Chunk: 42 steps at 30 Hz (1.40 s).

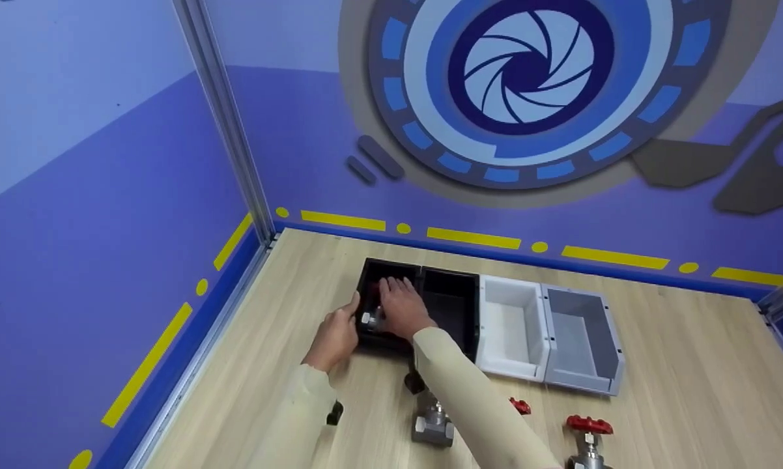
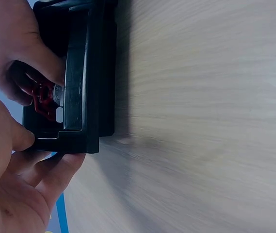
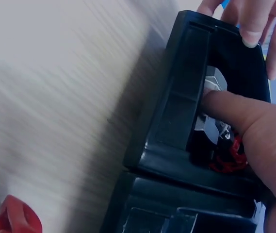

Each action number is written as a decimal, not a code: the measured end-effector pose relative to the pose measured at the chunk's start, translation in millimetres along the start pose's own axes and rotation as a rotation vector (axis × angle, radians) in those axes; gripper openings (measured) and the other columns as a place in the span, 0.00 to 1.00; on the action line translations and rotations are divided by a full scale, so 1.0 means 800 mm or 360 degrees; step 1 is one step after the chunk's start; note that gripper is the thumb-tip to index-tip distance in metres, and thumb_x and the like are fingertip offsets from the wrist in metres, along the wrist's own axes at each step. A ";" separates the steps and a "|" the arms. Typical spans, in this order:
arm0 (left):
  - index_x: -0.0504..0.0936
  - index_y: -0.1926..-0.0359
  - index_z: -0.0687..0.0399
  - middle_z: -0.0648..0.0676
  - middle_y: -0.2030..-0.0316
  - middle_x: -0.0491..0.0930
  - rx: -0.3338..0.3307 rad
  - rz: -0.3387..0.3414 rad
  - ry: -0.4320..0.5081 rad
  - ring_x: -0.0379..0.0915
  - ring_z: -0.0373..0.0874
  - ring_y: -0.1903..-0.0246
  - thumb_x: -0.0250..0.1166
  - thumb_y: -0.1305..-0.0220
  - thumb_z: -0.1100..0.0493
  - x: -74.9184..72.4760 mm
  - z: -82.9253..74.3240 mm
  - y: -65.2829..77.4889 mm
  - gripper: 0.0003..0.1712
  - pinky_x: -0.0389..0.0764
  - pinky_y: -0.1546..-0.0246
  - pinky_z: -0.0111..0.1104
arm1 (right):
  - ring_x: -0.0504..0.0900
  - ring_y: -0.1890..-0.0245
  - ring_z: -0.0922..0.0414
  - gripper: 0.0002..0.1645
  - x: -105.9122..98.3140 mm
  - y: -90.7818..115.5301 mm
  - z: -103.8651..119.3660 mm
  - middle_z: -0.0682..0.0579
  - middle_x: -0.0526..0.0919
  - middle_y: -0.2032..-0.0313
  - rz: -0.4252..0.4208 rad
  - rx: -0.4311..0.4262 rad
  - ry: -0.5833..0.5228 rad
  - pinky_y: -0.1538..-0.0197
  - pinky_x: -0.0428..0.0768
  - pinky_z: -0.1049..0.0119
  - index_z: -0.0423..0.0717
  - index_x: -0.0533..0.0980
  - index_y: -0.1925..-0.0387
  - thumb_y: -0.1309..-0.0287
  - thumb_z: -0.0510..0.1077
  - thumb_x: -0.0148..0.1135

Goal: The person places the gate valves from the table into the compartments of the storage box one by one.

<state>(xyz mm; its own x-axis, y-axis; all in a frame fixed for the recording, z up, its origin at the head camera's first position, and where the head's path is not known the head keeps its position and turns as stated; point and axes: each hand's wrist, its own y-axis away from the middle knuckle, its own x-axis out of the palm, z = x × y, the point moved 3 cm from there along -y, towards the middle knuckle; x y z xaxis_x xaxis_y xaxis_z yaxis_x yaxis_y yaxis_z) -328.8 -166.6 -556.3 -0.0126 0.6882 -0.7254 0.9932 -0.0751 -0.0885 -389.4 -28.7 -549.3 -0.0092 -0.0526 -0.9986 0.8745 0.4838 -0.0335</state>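
The leftmost black bin [image 1: 382,343] stands at the end of a row of bins on the wooden table. My left hand [image 1: 335,337] holds its left side wall, thumb over the rim and fingers against the outside. Reaching down into that bin, my right hand [image 1: 404,311] grips a metal valve [image 3: 216,77] with a red handwheel [image 2: 44,103]. The thumb presses on the valve's body, and the other fingers are partly hidden behind it. The valve lies low inside the bin, its hex end towards the left wall.
A second black bin [image 1: 451,306], a white bin [image 1: 512,329] and a grey bin [image 1: 574,326] continue the row rightward. In front stand a metal valve [image 1: 433,428], another with a red handwheel [image 1: 589,425], and a red handwheel [image 1: 520,406] partly behind the right sleeve.
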 end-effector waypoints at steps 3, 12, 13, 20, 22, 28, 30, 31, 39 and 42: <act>0.59 0.27 0.53 0.61 0.35 0.70 -0.0020 0.0012 0.0010 0.70 0.53 0.38 0.51 0.33 0.70 0.001 0.001 -0.001 0.34 0.73 0.39 0.45 | 0.65 0.30 0.47 0.57 -0.001 0.002 -0.002 0.40 0.67 0.32 0.0024 0.0015 -0.0127 0.26 0.56 0.53 0.36 0.59 0.30 0.54 0.58 0.75; 0.59 0.27 0.53 0.61 0.34 0.68 -0.0009 0.0013 0.0016 0.69 0.53 0.37 0.51 0.32 0.69 0.001 0.002 0.000 0.33 0.73 0.40 0.46 | 0.65 0.30 0.46 0.58 -0.015 0.016 -0.010 0.38 0.68 0.33 -0.0070 -0.0002 -0.0329 0.26 0.56 0.51 0.35 0.60 0.31 0.56 0.60 0.75; 0.59 0.27 0.54 0.61 0.34 0.68 -0.0001 0.0011 0.0017 0.69 0.54 0.38 0.51 0.33 0.69 0.001 0.002 0.000 0.33 0.73 0.40 0.46 | 0.65 0.30 0.47 0.57 -0.016 0.018 -0.011 0.38 0.68 0.33 -0.0073 0.0005 -0.0347 0.26 0.56 0.52 0.35 0.61 0.31 0.56 0.59 0.75; 0.61 0.28 0.56 0.64 0.37 0.71 0.0030 -0.0036 0.0021 0.73 0.56 0.41 0.51 0.33 0.70 0.001 0.003 0.002 0.32 0.76 0.44 0.46 | 0.64 0.30 0.48 0.56 -0.021 0.028 -0.013 0.39 0.67 0.32 -0.0084 0.0029 -0.0484 0.25 0.54 0.54 0.36 0.60 0.31 0.54 0.59 0.74; 0.61 0.28 0.55 0.65 0.37 0.71 0.0032 -0.0039 0.0014 0.74 0.56 0.43 0.51 0.33 0.70 0.000 0.004 0.002 0.32 0.78 0.46 0.46 | 0.63 0.29 0.48 0.56 -0.021 0.030 -0.014 0.40 0.66 0.31 -0.0086 0.0044 -0.0522 0.25 0.53 0.54 0.36 0.60 0.30 0.54 0.60 0.74; 0.61 0.28 0.55 0.66 0.39 0.73 0.0030 -0.0043 0.0015 0.77 0.57 0.47 0.51 0.33 0.70 -0.001 0.005 0.002 0.33 0.79 0.51 0.47 | 0.63 0.29 0.50 0.56 -0.024 0.037 -0.019 0.42 0.66 0.31 -0.0109 0.0074 -0.0571 0.25 0.53 0.56 0.38 0.61 0.30 0.54 0.60 0.73; 0.61 0.28 0.55 0.67 0.40 0.73 0.0030 -0.0045 0.0013 0.77 0.57 0.47 0.51 0.33 0.70 -0.001 0.004 0.002 0.33 0.79 0.51 0.47 | 0.64 0.29 0.50 0.55 -0.027 0.040 -0.021 0.42 0.67 0.31 -0.0114 0.0075 -0.0572 0.25 0.53 0.56 0.38 0.61 0.30 0.53 0.60 0.73; 0.61 0.28 0.55 0.67 0.40 0.74 0.0036 -0.0049 0.0009 0.78 0.58 0.48 0.51 0.34 0.70 -0.001 0.003 0.003 0.33 0.80 0.52 0.47 | 0.64 0.29 0.50 0.55 -0.028 0.041 -0.022 0.42 0.66 0.31 -0.0119 0.0073 -0.0572 0.25 0.53 0.56 0.38 0.61 0.30 0.53 0.60 0.73; 0.62 0.29 0.56 0.67 0.41 0.74 0.0044 -0.0077 -0.0009 0.77 0.58 0.46 0.52 0.34 0.70 0.001 0.001 0.002 0.32 0.79 0.50 0.48 | 0.65 0.30 0.50 0.53 -0.037 0.052 -0.029 0.42 0.67 0.32 -0.0173 0.0043 -0.0629 0.25 0.54 0.57 0.39 0.62 0.31 0.52 0.57 0.73; 0.63 0.29 0.58 0.67 0.41 0.75 0.0077 -0.0089 -0.0011 0.76 0.58 0.46 0.52 0.34 0.71 0.001 0.001 0.002 0.32 0.79 0.50 0.48 | 0.65 0.30 0.49 0.52 -0.040 0.058 -0.033 0.42 0.67 0.31 -0.0179 0.0051 -0.0668 0.25 0.54 0.57 0.39 0.61 0.30 0.51 0.56 0.73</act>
<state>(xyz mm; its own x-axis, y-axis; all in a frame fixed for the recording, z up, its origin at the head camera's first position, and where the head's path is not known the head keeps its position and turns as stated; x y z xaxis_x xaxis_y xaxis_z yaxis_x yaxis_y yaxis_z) -327.3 -166.5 -557.6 -0.0686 0.6872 -0.7232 0.9842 -0.0720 -0.1618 -361.6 18.4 -520.3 0.0867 -0.4571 -0.8852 0.8940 0.4278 -0.1333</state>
